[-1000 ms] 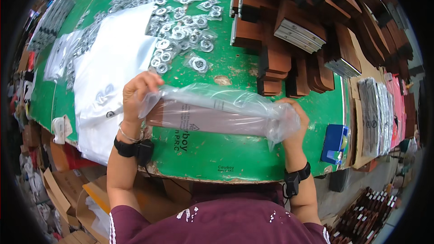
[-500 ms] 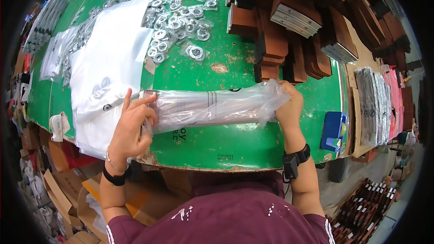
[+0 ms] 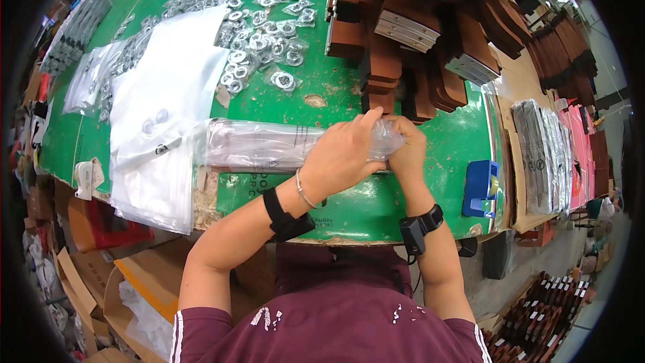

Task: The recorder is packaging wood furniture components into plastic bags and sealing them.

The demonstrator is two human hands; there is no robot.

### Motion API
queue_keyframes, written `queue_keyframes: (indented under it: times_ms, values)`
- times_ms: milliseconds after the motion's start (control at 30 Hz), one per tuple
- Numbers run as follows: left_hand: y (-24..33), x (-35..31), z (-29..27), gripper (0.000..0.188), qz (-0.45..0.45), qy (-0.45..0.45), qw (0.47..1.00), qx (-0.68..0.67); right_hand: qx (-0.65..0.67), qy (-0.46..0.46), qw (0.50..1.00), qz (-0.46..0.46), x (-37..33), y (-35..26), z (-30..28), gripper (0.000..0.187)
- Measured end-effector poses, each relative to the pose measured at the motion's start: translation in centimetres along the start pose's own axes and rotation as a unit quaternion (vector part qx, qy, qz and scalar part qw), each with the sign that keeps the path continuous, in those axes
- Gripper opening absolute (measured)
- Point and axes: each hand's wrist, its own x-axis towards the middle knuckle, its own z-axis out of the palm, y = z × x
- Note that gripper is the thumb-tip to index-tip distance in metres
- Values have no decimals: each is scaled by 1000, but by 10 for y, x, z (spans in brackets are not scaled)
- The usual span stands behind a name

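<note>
maroon shirt point(image 3: 336, 323) lowest in view, forearms rising from it over the near edge of the green table point(image 3: 376, 208). black band point(image 3: 287, 214) strapped on the left wrist, with a thin bracelet point(image 3: 302, 189) just beyond it; black wrist device point(image 3: 418, 227) on the right. left hand point(image 3: 342, 154) laid over the right end of a long clear plastic bag point(image 3: 269, 144), fingers curled down on the film, gripping it. right hand point(image 3: 405, 146) clenched on the same bunched end, touching the left hand. bag lying across the table near its near edge, parallel to it, with a dark brown item inside showing through the film; left end reaching onto a stack of white plastic sheets point(image 3: 164, 101) toward the near left corner. blue tape dispenser point(image 3: 482, 188) at the near right edge, well apart from the hands. chipped spot point(image 3: 314, 101) in the green surface just past the bag. farther on, small clear packets of metal rings point(image 3: 259, 33) scattered toward the far left. brown wooden pieces point(image 3: 403, 40) stacked along the far right side. cardboard boxes point(image 3: 87, 275) on the floor at lower left, below the table.
</note>
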Motion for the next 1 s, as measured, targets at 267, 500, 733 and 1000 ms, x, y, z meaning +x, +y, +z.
queue_keyframes:
  times_ms: [267,500,733,1000]
  values:
    - [-6,-3,1,86,8,-90,995,49,118,-36,992,-13,1,4,-2,17]
    - [-6,-1,1,68,125,-57,987,86,171,-21,985,-10,-2,10,-2,15]
    - [-13,1,12,82,95,-5,994,59,243,-47,961,120,7,0,-7,9]
    - [0,9,13,74,-13,5,996,83,252,-116,924,262,32,-19,-25,8]
